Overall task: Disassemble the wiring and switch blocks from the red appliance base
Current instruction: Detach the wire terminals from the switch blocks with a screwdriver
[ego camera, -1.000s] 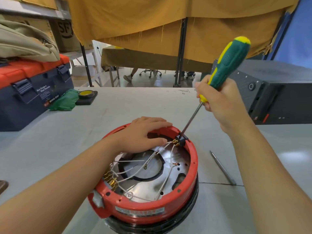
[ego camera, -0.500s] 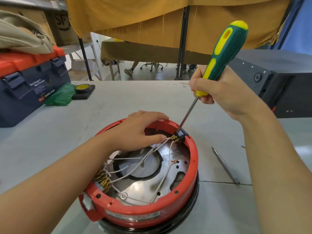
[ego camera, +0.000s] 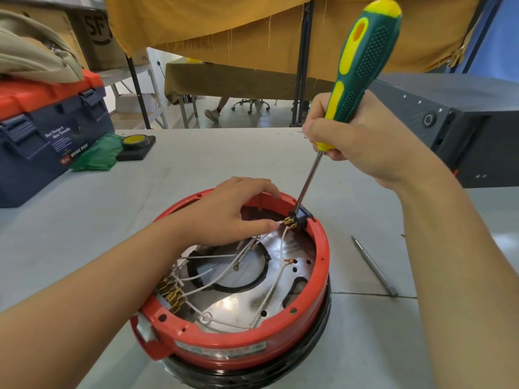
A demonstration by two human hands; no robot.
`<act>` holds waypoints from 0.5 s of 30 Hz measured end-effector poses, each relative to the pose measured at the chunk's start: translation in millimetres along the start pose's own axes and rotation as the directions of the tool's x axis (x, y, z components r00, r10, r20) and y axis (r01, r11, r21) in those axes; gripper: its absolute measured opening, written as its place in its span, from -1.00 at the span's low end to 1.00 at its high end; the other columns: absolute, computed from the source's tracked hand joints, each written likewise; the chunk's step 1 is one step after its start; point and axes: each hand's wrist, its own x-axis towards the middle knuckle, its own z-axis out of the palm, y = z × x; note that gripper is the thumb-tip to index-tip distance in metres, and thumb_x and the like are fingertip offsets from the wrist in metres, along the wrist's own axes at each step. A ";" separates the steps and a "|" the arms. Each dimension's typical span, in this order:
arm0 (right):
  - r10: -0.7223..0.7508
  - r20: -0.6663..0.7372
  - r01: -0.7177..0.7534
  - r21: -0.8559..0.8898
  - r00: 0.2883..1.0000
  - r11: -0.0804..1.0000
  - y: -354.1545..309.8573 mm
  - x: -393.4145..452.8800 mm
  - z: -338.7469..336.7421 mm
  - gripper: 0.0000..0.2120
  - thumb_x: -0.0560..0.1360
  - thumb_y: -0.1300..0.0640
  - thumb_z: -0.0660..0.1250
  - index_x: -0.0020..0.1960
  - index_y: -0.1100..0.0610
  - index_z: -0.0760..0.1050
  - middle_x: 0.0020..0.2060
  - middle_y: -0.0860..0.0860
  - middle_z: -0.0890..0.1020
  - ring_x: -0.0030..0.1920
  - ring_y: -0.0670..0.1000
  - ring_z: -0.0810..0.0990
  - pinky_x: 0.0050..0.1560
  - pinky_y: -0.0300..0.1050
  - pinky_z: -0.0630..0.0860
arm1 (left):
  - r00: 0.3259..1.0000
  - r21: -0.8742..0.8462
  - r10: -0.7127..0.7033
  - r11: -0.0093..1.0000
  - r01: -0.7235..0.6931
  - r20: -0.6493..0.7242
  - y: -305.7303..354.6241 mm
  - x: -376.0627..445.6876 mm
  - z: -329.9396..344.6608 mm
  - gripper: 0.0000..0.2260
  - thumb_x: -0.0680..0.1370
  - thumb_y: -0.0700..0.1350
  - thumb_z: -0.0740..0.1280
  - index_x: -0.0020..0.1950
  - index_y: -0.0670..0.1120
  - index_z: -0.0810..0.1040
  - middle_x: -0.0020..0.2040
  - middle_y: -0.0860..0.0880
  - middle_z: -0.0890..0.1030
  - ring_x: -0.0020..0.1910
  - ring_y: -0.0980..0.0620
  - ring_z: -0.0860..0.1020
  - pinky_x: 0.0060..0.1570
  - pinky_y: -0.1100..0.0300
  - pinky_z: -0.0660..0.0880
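A: Red appliance base (ego camera: 224, 343): round, open side up, on the table.
B: White wires (ego camera: 213, 284) cross the metal plate inside. Black switch block (ego camera: 302, 217) on the rim at 1 o'clock; brass terminals (ego camera: 171, 294) at 9.

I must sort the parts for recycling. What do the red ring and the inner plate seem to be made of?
Red ring: probably moulded plastic, glossy, with moulded holes and tabs. Inner plate: apparently bare metal, shiny, showing mirror-like reflections and punched holes.

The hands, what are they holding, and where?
Right hand grips the screwdriver low on its handle. Left hand holds nothing, resting on the red base.
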 end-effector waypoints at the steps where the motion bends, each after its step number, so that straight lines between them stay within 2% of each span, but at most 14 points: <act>1: 0.000 0.004 0.001 -0.014 1.000 1.000 -1.1 0.1 1.2 -0.81 0.39 0.15 0.27 -0.38 0.10 0.40 -0.48 0.02 0.38 -0.45 -0.14 0.35 -0.45 -0.37 0.33 | 1.000 -0.002 0.004 1.000 -0.004 -0.003 0.3 -0.3 0.0 -0.62 0.45 0.17 0.31 0.24 0.21 0.38 0.31 0.19 0.40 0.30 0.18 0.28 0.31 0.18 0.25; 5: -0.004 0.013 0.005 -0.058 1.000 0.998 -5.3 -0.4 5.3 -0.79 0.39 0.16 0.26 -0.37 0.22 0.35 -0.45 0.08 0.38 -0.45 -0.14 0.34 -0.43 -0.36 0.31 | 1.000 0.001 0.019 1.000 -0.019 -0.020 1.3 -0.9 0.1 -0.69 0.48 0.10 0.35 0.20 0.18 0.41 0.30 0.16 0.42 0.29 0.17 0.29 0.28 0.22 0.25; 8: -0.026 0.000 0.025 -0.091 1.000 0.995 -7.9 -1.0 7.1 -0.77 0.44 0.24 0.28 -0.31 0.36 0.36 -0.43 0.16 0.38 -0.44 -0.12 0.32 -0.43 -0.32 0.29 | 0.998 0.027 0.050 0.998 -0.049 -0.038 2.1 -1.0 0.5 -0.71 0.48 0.06 0.37 0.18 0.11 0.45 0.28 0.12 0.45 0.25 0.19 0.32 0.18 0.46 0.19; 10: -0.033 -0.005 0.032 -0.116 0.999 0.993 -10.1 -1.1 8.1 -0.77 0.45 0.27 0.28 -0.30 0.39 0.36 -0.42 0.20 0.37 -0.43 -0.08 0.32 -0.40 -0.25 0.29 | 0.996 0.046 0.073 0.996 -0.071 -0.045 3.0 -0.7 0.4 -0.72 0.48 0.04 0.37 0.16 0.06 0.47 0.26 0.07 0.47 0.21 0.19 0.33 0.14 0.55 0.13; 13: -0.033 0.003 0.033 -0.158 0.999 0.987 -13.4 -1.4 11.2 -0.75 0.44 0.21 0.28 -0.29 0.37 0.36 -0.41 0.24 0.34 -0.41 -0.05 0.31 -0.37 -0.19 0.28 | 0.995 0.039 0.089 0.995 -0.087 -0.036 3.8 -0.9 -0.1 -0.76 0.48 0.04 0.37 0.12 0.04 0.50 0.30 0.06 0.43 0.20 0.25 0.29 0.18 0.40 0.20; 15: -0.025 0.006 0.026 -0.176 1.000 0.984 -14.5 -1.5 12.9 -0.76 0.45 0.19 0.27 -0.29 0.35 0.37 -0.43 0.16 0.33 -0.41 -0.07 0.30 -0.39 -0.22 0.27 | 0.997 0.028 0.080 0.996 -0.079 -0.021 4.5 -1.2 -0.7 -0.79 0.48 0.05 0.37 0.08 0.06 0.50 0.34 0.08 0.38 0.24 0.24 0.28 0.28 0.25 0.23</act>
